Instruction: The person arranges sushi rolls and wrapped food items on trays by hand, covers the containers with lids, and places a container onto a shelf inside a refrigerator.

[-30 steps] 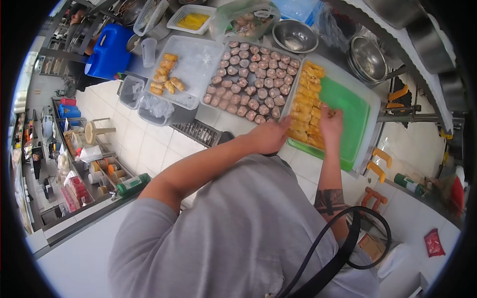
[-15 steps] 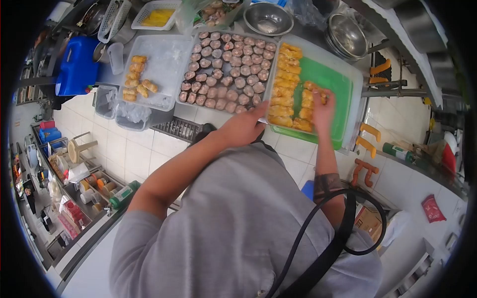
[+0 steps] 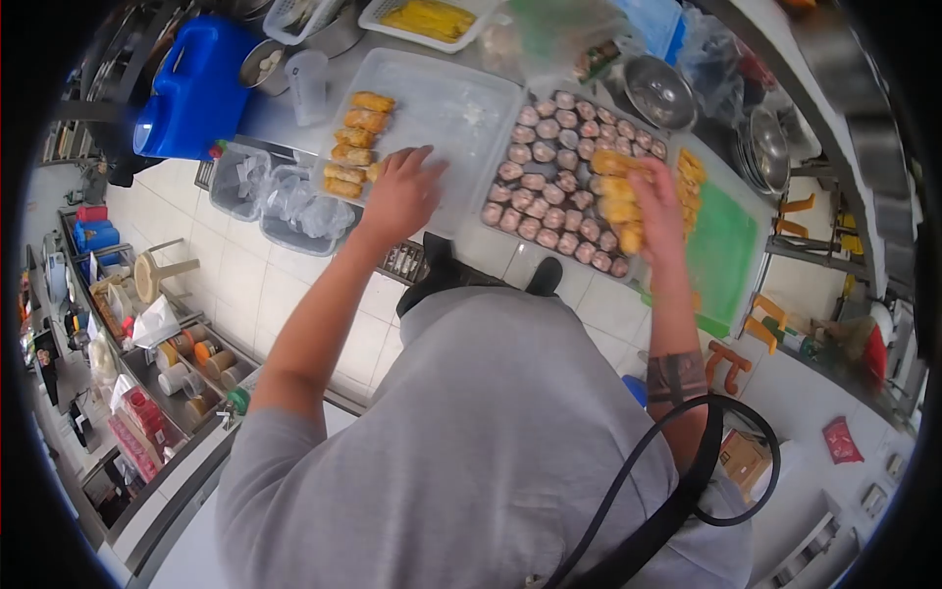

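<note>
My right hand grips several golden-yellow rolls in a row. It carries them above a tray of round pinkish meat dumplings with dark sides, and the rolls look slightly blurred. Over the pale plastic tray on the left, my left hand is open, fingers stretched out. Its fingertips are close to a column of browned rolls; whether they touch the lowest ones I cannot tell. More yellow rolls lie in the green-bottomed tray at right, partly hidden behind my right hand.
Behind the trays stand a white basket of yellow strips, a metal bowl and plastic bags. A blue jug and a clear cup are at left. Bins with plastic bags sit below the counter's front edge.
My right hand has lifted several rolls out of the green tray and moved left over the dumplings. My left hand has left the tray edge for the left tray. The view has shifted left.
</note>
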Demonstrator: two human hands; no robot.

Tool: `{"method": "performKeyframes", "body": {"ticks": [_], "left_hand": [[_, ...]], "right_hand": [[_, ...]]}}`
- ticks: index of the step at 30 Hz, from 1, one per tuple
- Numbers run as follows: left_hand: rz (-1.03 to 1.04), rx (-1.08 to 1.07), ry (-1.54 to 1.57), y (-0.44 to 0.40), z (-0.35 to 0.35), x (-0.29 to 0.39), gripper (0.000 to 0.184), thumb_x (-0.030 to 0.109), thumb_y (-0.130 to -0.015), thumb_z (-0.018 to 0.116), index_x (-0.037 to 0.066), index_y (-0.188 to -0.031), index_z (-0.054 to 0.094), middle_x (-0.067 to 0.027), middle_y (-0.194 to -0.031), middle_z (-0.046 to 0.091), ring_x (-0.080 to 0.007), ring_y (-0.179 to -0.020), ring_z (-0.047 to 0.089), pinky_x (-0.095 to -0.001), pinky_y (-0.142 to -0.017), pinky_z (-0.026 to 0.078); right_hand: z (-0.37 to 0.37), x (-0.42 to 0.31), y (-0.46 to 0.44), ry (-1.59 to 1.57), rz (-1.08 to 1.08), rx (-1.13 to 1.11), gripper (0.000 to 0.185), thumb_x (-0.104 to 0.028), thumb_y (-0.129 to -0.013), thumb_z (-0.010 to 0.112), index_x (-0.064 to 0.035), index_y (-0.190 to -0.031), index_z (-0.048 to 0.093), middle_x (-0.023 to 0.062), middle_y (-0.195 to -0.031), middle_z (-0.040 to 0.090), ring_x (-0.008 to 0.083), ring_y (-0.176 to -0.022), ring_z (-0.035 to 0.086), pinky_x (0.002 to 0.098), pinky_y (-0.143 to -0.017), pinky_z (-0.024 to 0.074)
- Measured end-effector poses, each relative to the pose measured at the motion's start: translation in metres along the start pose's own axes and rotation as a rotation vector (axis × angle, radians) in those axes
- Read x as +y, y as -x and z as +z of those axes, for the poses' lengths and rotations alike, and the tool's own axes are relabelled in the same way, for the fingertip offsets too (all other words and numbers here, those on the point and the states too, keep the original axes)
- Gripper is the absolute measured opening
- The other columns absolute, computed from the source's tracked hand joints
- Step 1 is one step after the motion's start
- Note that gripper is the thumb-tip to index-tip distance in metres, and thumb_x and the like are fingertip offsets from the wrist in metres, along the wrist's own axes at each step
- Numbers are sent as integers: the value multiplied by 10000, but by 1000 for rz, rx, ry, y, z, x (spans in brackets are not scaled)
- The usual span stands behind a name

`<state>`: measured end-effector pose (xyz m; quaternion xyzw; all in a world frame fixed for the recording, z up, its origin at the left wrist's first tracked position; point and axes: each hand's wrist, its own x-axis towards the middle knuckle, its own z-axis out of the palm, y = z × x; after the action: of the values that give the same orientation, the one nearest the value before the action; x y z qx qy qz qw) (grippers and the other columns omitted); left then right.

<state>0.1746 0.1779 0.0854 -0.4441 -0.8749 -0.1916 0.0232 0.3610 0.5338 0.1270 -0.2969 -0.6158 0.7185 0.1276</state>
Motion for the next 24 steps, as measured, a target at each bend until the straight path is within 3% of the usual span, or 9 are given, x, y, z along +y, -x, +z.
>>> {"method": "performKeyframes", "body": {"ticks": [4, 8, 9, 10, 14, 16, 19, 24], "left_hand": [[159, -46, -26, -4, 4, -67, 329, 246, -869, 788, 75, -1145, 729, -137, -1342, 635, -372, -1321, 535, -496, -1149, 413], [136, -51, 32, -19, 11, -96, 348, 269, -838, 810, 70, -1110, 722, -141, -1321, 637, -358, -1311, 538, -489, -1172, 402], [152, -133, 79, -23, 1, -97, 391, 250, -835, 806, 65, -1166, 709, -138, -1315, 637, -353, -1299, 543, -487, -1175, 398], [169, -217, 126, -24, -9, -98, 439, 232, -831, 802, 60, -1221, 696, -136, -1310, 636, -348, -1288, 548, -486, -1179, 395], [354, -213, 161, -15, -35, -121, 605, 142, -813, 782, 50, -1388, 619, -131, -1327, 621, -339, -1287, 548, -477, -1170, 402], [435, -334, 60, -18, -38, -130, 753, 36, -776, 742, 44, -1500, 534, -133, -1360, 600, -339, -1301, 538, -469, -1169, 404], [488, -487, 99, -35, -24, -135, 777, -19, -747, 712, 25, -1501, 526, -147, -1378, 594, -340, -1320, 532, -465, -1184, 398], [636, -414, 77, -84, -1, -105, 745, -34, -755, 689, 10, -1482, 536, -157, -1355, 607, -343, -1298, 549, -439, -1175, 414]], "right_hand": [[132, 8, -28, 41, 74, -231, 325, -217, -1022, 733, -89, -1288, 597, 59, -1037, 718, 131, -877, 690, 285, -735, 561], [204, 24, -35, -13, 152, -220, 327, -225, -1019, 738, -72, -1272, 598, 74, -1036, 710, 134, -879, 687, 288, -736, 561], [213, 25, -31, 4, 173, -177, 333, -225, -1017, 741, -69, -1273, 597, 79, -1036, 705, 134, -884, 686, 287, -730, 561], [218, 25, -27, 20, 196, -133, 340, -225, -1014, 745, -65, -1274, 595, 85, -1037, 700, 134, -889, 686, 287, -724, 560], [210, 30, -13, 41, 211, -69, 337, -213, -1018, 738, -69, -1282, 586, 93, -1045, 692, 137, -900, 686, 299, -723, 571], [201, 33, -5, -4, 224, -11, 328, -205, -1022, 731, -71, -1282, 583, 95, -1049, 695, 142, -893, 692, 307, -717, 581], [192, 30, 2, -77, 222, 58, 320, -191, -1026, 719, -74, -1285, 573, 99, -1059, 701, 152, -876, 704, 321, -698, 598], [193, 27, 13, -204, 202, 136, 326, -173, -1026, 712, -72, -1296, 560, 101, -1072, 706, 161, -855, 718, 326, -662, 608]]}}
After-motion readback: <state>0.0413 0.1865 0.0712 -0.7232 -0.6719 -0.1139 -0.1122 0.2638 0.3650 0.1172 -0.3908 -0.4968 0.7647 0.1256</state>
